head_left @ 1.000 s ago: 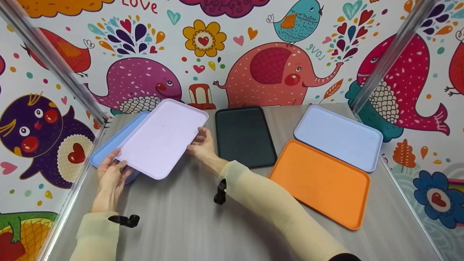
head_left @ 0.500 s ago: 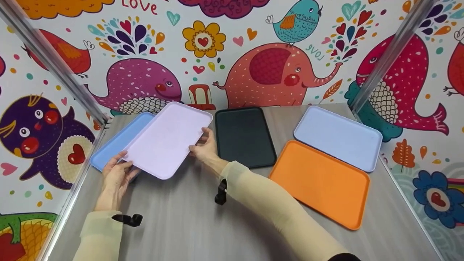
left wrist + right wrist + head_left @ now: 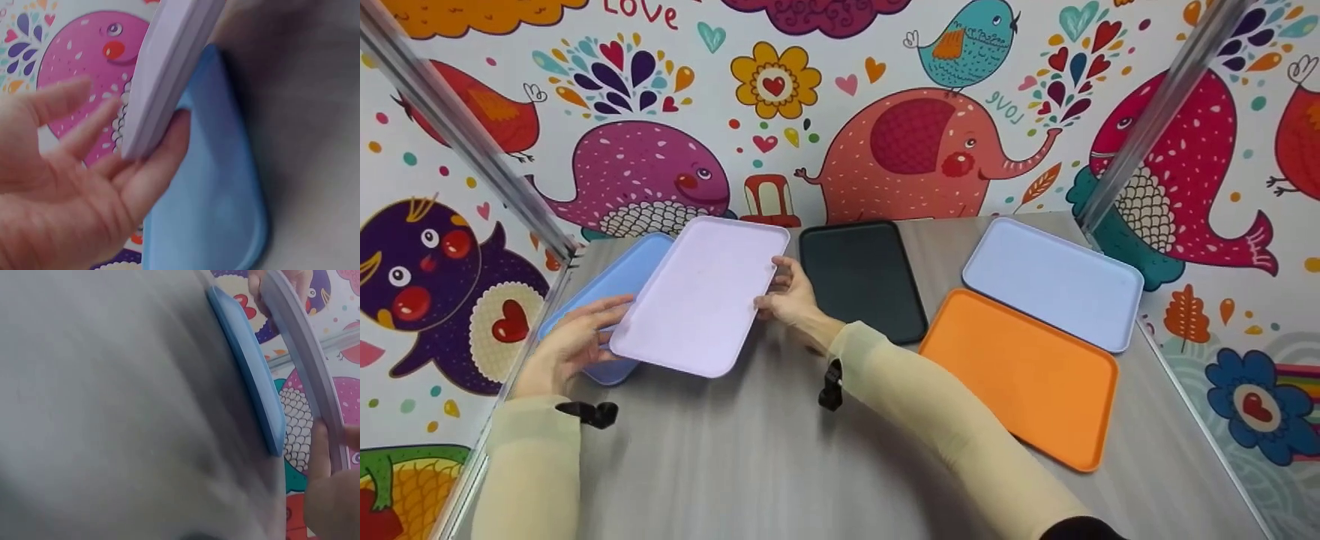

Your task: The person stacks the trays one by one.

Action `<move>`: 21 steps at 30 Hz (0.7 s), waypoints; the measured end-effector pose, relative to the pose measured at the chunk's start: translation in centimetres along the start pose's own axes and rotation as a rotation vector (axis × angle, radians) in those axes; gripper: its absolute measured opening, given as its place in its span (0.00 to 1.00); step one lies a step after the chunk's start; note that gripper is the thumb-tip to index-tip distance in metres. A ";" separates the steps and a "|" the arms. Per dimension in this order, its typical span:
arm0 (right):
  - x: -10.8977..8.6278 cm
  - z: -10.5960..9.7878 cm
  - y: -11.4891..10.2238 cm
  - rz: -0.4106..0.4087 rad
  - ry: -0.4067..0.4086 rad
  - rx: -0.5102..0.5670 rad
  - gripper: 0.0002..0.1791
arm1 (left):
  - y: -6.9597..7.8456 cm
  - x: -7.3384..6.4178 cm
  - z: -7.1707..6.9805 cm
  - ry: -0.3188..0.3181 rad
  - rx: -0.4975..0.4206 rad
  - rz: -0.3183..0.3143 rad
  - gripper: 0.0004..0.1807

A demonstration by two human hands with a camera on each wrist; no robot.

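Note:
A lilac tray (image 3: 701, 296) is held up, tilted, above the table in the head view. My right hand (image 3: 791, 300) pinches its right long edge; the right wrist view shows fingers on both faces of the tray (image 3: 306, 354). At its lower left corner is my left hand (image 3: 574, 345), fingers extended and spread. In the left wrist view one finger of this left hand (image 3: 73, 197) touches the corner of the tray while the others stand off it. Beneath lies a blue tray (image 3: 611, 281), partly covered by the lilac tray and my left hand.
A black tray (image 3: 862, 285) lies right of the lilac one. Further right are an orange tray (image 3: 1027, 382) and a pale blue tray (image 3: 1054, 285), edges close together. The grey table (image 3: 720, 465) is bounded by patterned walls (image 3: 825, 97) and metal posts (image 3: 1155, 120).
The lilac tray has turned slightly and its near end shifted. My left hand, which pinched its near left corner, has loosened, spreading its fingers and moving left. The right hand keeps its hold.

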State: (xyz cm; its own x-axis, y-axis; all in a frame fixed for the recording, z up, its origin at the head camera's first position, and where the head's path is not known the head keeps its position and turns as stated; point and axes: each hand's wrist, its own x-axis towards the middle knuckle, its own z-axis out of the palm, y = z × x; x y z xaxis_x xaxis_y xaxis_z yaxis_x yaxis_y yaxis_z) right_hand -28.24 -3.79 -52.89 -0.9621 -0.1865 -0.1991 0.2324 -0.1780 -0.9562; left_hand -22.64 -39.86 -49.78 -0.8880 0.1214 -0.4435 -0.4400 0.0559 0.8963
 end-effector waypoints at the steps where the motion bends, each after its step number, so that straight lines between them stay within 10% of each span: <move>1: 0.1 -0.3 -0.2 0.002 -0.012 -0.001 0.49 | 0.3 0.1 -0.2 -0.044 0.001 0.011 0.24; 6: 0.5 -2.0 -1.1 0.014 -0.078 -0.025 0.49 | 1.8 0.7 -0.4 -0.180 -0.039 0.066 0.17; 21: 1.4 -6.6 -2.8 0.027 -0.266 -0.020 0.48 | 2.2 2.1 2.4 -0.234 0.007 0.126 0.35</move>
State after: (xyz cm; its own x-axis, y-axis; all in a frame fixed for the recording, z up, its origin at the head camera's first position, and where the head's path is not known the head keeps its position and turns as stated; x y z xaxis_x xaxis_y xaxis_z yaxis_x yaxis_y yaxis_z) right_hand -31.23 2.78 -51.86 -0.8837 -0.4386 -0.1637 0.2519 -0.1509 -0.9559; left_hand -25.15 -37.08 -48.68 -0.8805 0.3535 -0.3158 -0.3256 0.0330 0.9449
